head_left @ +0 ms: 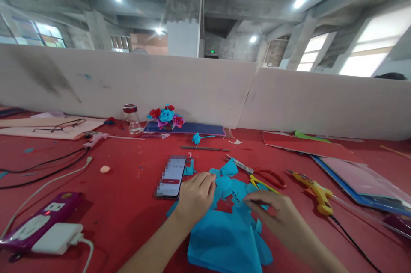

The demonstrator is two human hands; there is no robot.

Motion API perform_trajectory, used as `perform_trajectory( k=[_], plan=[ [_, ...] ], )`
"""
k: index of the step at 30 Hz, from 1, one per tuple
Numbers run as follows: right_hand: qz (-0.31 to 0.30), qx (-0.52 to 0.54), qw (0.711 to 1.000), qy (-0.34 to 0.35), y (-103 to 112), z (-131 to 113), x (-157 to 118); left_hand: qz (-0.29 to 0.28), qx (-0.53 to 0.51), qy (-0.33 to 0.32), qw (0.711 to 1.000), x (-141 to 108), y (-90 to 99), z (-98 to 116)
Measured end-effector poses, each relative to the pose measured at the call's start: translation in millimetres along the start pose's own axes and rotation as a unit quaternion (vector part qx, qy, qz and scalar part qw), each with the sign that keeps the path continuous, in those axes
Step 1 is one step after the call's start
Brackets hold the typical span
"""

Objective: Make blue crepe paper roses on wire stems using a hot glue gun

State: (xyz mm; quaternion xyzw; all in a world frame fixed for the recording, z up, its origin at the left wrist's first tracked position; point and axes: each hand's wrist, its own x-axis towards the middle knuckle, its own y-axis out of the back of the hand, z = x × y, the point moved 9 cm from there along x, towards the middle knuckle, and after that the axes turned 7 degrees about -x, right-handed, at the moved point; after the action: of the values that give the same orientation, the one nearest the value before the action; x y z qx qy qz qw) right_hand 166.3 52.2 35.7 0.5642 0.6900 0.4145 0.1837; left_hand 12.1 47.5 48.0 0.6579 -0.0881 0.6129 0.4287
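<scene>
Several cut blue paper pieces (224, 184) lie loosely on the red table. My left hand (196, 192) is over their left side, fingers curled together; what they may hold is hidden. On the right, my right hand (276, 208) has thumb and fingertips pinched at the edge of a blue paper piece (240, 189). Closer to me is a stack of larger blue paper sheets (223, 238). Red-handled scissors (247, 169) lie open-bladed behind the pieces, next to a yellow-handled tool (263, 184) partly covered by paper and my right hand.
A phone (171, 177) lies left of the pieces; a yellow glue gun (313, 191) with its cord lies right. Behind stand a paper flower bouquet (167, 117) and a glass jar (132, 120). A purple power strip (41, 219) is at left. A white partition (192, 89) borders the table.
</scene>
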Motion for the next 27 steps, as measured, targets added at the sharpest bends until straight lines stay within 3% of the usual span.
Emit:
perform_trajectory(
  k=[4, 11, 14, 17, 21, 27],
  plan=[
    [0.011, 0.053, 0.998, -0.039, 15.6, 11.8, 10.2, -0.019, 0.028, -0.056, 0.998, -0.8, -1.6, 10.8],
    [0.024, 0.180, 0.980, -0.084, 9.3, 31.8, 15.9, -0.020, 0.028, -0.060, 0.998, -2.2, -1.5, 11.1],
    [0.026, 0.218, 0.972, -0.083, 5.8, 31.1, 15.7, -0.026, 0.006, -0.017, 1.000, -2.1, -4.4, 2.7],
    [0.040, 0.209, 0.974, -0.079, 3.0, 28.7, 14.3, -0.063, -0.057, 0.102, 0.991, -1.7, -13.3, -18.2],
    [0.106, 0.168, 0.978, -0.067, 2.7, 27.6, 12.6, -0.140, -0.183, 0.280, 0.932, -9.7, -32.2, -40.3],
    [0.165, 0.138, 0.975, -0.048, -10.9, 24.0, 15.6, -0.174, -0.378, 0.401, 0.816, -23.0, -51.7, -35.5]
  ],
)
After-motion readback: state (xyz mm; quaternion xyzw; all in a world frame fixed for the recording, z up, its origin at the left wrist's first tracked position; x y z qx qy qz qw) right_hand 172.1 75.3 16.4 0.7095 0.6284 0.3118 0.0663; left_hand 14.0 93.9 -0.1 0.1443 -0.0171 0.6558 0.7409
